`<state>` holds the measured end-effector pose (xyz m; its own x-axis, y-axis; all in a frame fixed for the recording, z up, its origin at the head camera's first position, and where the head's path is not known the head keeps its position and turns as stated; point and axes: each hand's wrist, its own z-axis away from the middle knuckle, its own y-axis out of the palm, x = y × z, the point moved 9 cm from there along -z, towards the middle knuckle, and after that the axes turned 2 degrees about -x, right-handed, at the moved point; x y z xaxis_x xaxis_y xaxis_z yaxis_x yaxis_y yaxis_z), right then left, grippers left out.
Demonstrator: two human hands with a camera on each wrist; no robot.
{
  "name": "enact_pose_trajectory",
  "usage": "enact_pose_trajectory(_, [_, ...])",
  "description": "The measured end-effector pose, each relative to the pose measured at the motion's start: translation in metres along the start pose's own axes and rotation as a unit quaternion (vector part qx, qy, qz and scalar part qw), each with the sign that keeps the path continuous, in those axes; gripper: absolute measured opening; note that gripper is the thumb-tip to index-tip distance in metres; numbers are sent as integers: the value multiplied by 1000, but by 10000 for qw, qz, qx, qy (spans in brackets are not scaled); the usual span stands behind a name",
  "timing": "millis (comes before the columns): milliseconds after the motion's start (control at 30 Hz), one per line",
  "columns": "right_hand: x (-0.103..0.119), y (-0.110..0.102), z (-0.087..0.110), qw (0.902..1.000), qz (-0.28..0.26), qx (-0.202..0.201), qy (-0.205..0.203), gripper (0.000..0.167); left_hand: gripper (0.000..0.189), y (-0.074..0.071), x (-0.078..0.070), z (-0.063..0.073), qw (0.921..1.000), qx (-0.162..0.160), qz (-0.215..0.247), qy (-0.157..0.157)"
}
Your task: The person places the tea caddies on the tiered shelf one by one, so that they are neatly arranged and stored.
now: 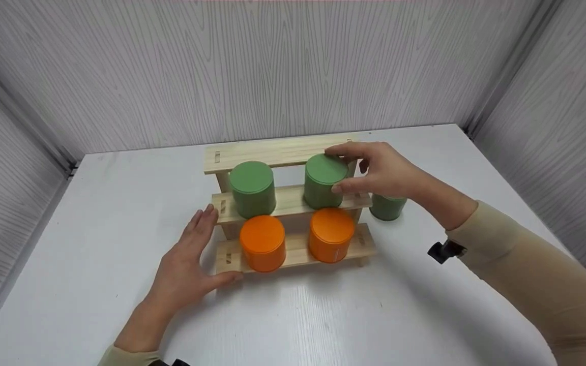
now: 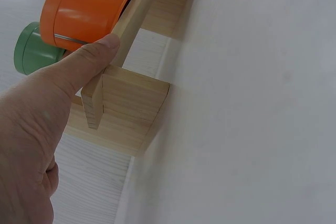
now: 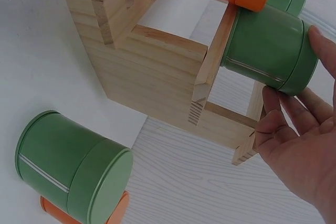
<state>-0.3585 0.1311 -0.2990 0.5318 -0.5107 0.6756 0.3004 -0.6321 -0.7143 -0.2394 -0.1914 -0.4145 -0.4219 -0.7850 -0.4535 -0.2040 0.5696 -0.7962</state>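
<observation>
**Right hand [image 1: 384, 170] grips a green canister on a wooden rack**

A pale wooden three-tier rack [image 1: 267, 151] stands on a white worktop [image 1: 298, 317]. The right hand's fingers and thumb are closed around the lid end of a green cylindrical lidded canister [image 1: 322, 185], upright at the right of the middle tier, its base meeting the board. A second green cylindrical canister [image 1: 252, 192] stands apart from it on the left of that tier.

The left hand [image 1: 183, 269] is spread wide at the rack's left end: its fingers lie by the middle board's end and its thumb touches the bottom board. Just right of that thumb is a bright orange cylindrical canister [image 1: 262, 245]; another orange cylindrical canister [image 1: 330, 236] stands farther right on the bottom tier.

Beside the rack's right end, a third green cylindrical canister [image 1: 387, 208] sits on the worktop, partly under the right hand in the head view. The right wrist view shows an orange object [image 3: 55, 212] behind it, mostly hidden. Both arms wear beige sleeves [image 1: 532, 274]; wood-grain-patterned panels [image 1: 272, 71] enclose the worktop.
</observation>
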Motion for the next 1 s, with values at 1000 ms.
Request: enact_pose_trajectory(1000, [-27,-88,34,9934,246,-1109,187,58,134,0,0,1,10000,-54,53,58])
